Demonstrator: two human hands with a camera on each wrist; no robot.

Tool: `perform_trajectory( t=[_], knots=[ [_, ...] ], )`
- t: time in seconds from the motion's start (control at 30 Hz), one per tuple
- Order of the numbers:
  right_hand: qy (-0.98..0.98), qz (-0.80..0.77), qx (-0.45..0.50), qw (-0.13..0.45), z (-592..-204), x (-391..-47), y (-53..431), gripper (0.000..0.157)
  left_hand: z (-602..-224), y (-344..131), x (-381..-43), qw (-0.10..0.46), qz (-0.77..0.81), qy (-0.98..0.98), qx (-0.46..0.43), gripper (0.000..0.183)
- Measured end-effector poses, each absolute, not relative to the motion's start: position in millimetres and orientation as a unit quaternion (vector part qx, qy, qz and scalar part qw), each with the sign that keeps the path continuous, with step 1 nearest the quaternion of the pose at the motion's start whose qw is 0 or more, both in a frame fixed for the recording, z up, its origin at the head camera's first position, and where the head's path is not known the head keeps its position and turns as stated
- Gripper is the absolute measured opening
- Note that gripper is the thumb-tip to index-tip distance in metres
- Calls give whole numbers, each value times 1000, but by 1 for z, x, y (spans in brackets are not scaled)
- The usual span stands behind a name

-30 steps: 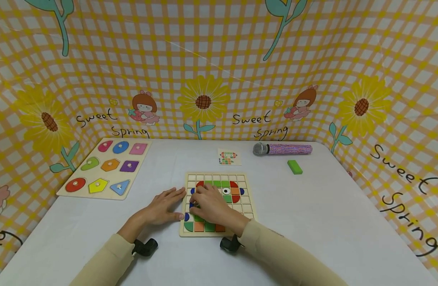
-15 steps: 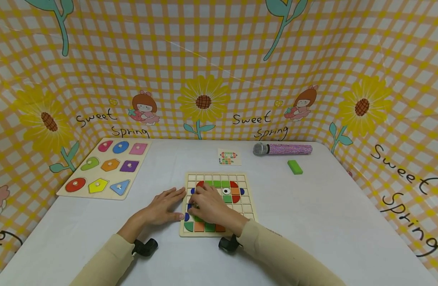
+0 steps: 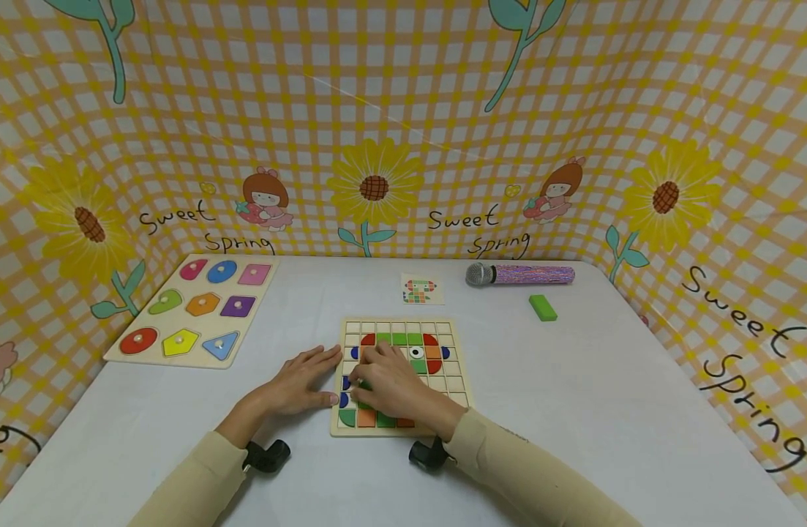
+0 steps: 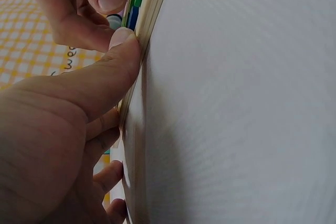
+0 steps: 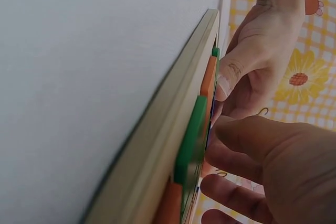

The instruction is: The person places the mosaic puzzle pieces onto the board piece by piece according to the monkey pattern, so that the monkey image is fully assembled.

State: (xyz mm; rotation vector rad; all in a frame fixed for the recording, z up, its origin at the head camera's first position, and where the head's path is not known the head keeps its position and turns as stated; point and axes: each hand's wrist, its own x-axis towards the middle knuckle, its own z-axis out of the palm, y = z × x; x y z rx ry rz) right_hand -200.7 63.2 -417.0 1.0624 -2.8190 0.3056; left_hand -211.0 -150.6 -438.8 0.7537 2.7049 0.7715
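Note:
A wooden grid board (image 3: 456, 383) lies in front of me, with red, green, orange and blue pieces set in its cells. My left hand (image 3: 301, 384) rests flat beside the board's left side, fingers extended. In the left wrist view its thumb (image 4: 123, 51) presses the board's edge near a dark blue piece (image 4: 133, 18). My right hand (image 3: 396, 382) reaches over the board's left half, fingers loosely bent, hiding the cells beneath. In the right wrist view its thumb (image 5: 241, 132) is close over the pieces, beside a green piece (image 5: 192, 140); no piece shows between thumb and fingers.
A small pattern card (image 3: 421, 289) lies behind the board. At the back right are a glittery microphone (image 3: 522, 274) and a green block (image 3: 543, 308). A shape puzzle with knobs (image 3: 199, 322) lies at the left. Checked cloth (image 3: 403, 110) walls in the table.
My right hand shifts slightly right and its fingers lift a little, showing more of the blue pieces at the board's left. My left hand stays where it was.

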Motion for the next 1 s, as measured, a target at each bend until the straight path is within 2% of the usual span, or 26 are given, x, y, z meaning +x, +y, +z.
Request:
perform_trajectory(
  t=[0.53,1.0],
  knots=[
    [-932,123,335,68,-413,-199,74,26,-439,-149,-211,111,263,923,259,75],
    [-945,160,254,134,-412,-200,146,24,-436,-149,-209,112,267,924,250,74]
  ],
)
